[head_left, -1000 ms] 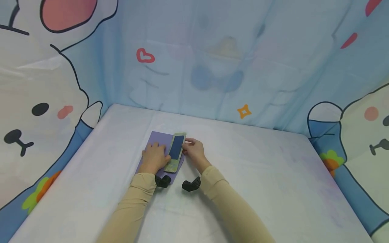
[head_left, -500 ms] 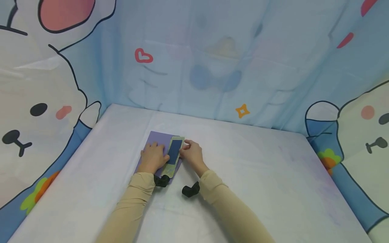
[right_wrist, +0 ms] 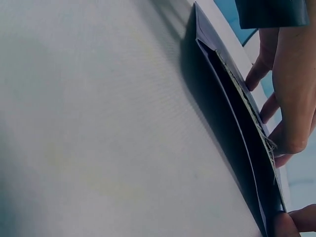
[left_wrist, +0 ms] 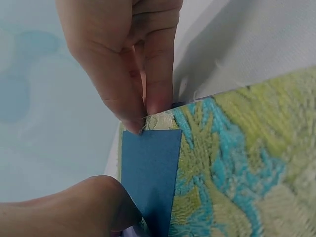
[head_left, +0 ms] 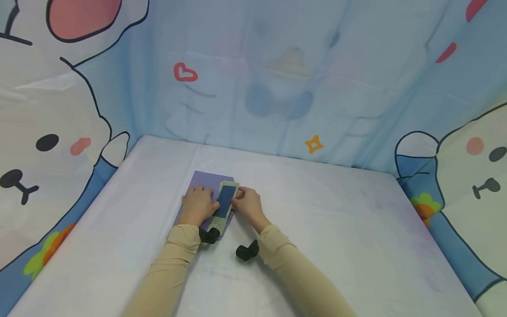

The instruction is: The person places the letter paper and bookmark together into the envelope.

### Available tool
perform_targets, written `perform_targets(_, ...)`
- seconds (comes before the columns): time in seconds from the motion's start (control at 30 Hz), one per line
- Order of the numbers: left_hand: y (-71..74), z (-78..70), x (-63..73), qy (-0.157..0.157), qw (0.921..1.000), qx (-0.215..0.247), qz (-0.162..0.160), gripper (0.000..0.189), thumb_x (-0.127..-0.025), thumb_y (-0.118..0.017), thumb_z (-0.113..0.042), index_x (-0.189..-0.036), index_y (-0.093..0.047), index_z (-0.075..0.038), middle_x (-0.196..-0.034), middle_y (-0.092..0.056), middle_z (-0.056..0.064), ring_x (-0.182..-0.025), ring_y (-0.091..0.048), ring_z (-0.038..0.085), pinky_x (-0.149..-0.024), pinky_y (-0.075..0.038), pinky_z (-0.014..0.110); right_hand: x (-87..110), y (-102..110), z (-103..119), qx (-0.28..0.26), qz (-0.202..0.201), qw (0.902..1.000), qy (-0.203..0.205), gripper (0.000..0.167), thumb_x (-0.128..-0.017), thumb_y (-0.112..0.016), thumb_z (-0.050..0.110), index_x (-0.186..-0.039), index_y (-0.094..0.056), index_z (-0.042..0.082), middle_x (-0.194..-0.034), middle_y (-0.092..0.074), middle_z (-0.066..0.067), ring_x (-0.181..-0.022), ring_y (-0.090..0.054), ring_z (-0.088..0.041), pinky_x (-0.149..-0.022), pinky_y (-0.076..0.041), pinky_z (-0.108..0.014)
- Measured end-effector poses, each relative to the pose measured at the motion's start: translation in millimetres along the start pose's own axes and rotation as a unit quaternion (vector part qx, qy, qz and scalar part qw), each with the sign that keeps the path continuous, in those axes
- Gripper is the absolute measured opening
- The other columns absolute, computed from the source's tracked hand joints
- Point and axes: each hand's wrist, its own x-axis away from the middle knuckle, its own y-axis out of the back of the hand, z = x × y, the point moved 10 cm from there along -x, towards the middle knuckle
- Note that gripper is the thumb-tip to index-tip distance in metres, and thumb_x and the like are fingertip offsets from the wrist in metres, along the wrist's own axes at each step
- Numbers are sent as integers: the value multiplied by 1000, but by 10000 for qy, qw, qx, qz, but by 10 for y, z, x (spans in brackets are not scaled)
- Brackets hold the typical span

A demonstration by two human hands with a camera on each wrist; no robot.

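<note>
A purple folded card or folder point(head_left: 207, 179) lies on the table, with a green and turquoise patterned cloth strip point(left_wrist: 247, 148) over its right side. On the strip is a dark blue rectangle point(head_left: 225, 200). My left hand point(head_left: 196, 204) rests flat on the purple piece, its thumb point(left_wrist: 94, 205) reaching over the blue rectangle. Thumb and finger of my right hand point(head_left: 247, 204) pinch the far right edge of the strip. In the right wrist view, the purple piece point(right_wrist: 242, 143) shows two layers with a gap, the strip's frayed edge along the upper one.
Black wrist cameras point(head_left: 247, 251) sit under both cuffs. A white cloth covers the table point(head_left: 317, 229), its far edge meeting a pale blue printed curtain point(head_left: 245, 66). Cartoon animals are printed on the side curtains.
The patterned strip has slid toward me and slightly left over the purple piece, the right hand moving with it. The left hand has stayed on the purple piece.
</note>
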Motion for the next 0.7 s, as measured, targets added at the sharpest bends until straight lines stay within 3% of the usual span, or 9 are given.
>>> perform_targets(0.33, -16, 26, 0, 25, 10000, 29, 61, 50, -86, -59, -31, -131, -56, -9, -138, -48, 20, -128, -39, 44, -98, -34, 68, -67, -56, 23, 59, 203, 9998, -17, 49, -79, -67, 4, -127, -57, -5, -91, -66, -11, -69, -64, -13, -64, -52, -22)
perform_targets(0.7, -12, 12, -17, -21, 9999, -4, 122, 50, -87, -57, -33, -131, -56, -9, -137, -48, 20, -128, -40, 43, -98, -35, 67, -99, -117, 8, -276, 330, 9990, -155, 52, -82, -67, 2, -131, -53, -5, -92, -64, -10, -67, -64, -9, -64, -55, -21)
